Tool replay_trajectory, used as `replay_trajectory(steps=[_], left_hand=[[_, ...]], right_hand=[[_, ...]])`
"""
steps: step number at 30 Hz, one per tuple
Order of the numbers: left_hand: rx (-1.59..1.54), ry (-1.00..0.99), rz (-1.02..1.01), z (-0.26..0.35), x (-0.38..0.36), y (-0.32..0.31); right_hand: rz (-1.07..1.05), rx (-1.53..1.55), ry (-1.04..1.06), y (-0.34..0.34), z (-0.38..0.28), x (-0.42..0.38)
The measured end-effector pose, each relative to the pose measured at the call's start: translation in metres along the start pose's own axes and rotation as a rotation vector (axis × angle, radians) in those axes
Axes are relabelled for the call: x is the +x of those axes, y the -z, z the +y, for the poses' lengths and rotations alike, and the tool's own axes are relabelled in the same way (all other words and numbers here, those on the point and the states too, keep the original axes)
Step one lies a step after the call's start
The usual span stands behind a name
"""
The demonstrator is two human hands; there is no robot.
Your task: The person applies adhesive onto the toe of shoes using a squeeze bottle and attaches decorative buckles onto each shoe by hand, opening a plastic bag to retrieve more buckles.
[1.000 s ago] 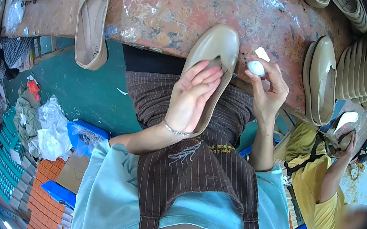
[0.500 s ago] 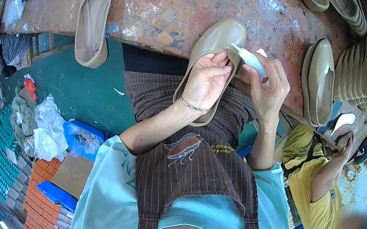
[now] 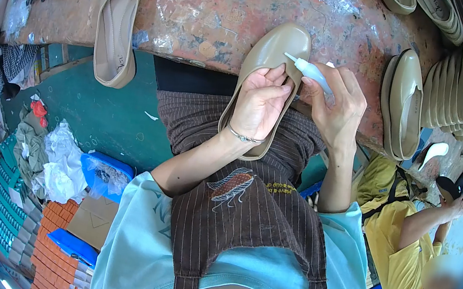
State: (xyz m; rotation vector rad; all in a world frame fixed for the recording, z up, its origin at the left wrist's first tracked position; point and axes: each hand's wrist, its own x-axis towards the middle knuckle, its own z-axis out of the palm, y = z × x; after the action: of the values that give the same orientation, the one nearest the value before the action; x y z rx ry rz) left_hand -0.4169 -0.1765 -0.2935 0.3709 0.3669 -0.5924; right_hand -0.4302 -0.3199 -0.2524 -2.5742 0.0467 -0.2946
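Observation:
A beige slip-on shoe lies at the table's front edge, its toe on the tabletop and its heel toward my apron. My left hand reaches into the shoe's opening, fingers curled at the inner front edge and gripping it there. Between the fingers of my right hand is a small white squeeze bottle with a thin nozzle. The nozzle tip points left over the shoe's upper, near the throat edge; whether it touches cannot be made out.
Another beige shoe stands at the table's left edge. To the right are a nested pair of shoes and a stacked row. A co-worker in yellow works at the right. A blue bin sits on the floor at left.
My right hand has shifted the bottle slightly left, so its nozzle is farther over the shoe's upper. My left hand and the shoe stay put. The co-worker now holds a dark shoe.

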Motion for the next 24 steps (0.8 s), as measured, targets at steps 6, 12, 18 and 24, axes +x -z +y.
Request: replay_trajectory(steps=[6,12,18,24], left_hand=[[0.011,0.007,0.017,0.0,0.0,0.001],[-0.035,-0.018,0.003,0.0,0.002,-0.003],[-0.024,0.003,0.027,0.0,0.0,0.003],[0.002,0.0,0.016,0.001,0.0,-0.002]], right_hand=[[0.005,-0.021,0.034,0.002,-0.001,0.004],[-0.026,-0.033,0.032,0.005,-0.006,0.007],[-0.024,-0.058,0.041,0.01,-0.002,0.005],[-0.046,-0.045,0.036,0.009,-0.007,0.008]])
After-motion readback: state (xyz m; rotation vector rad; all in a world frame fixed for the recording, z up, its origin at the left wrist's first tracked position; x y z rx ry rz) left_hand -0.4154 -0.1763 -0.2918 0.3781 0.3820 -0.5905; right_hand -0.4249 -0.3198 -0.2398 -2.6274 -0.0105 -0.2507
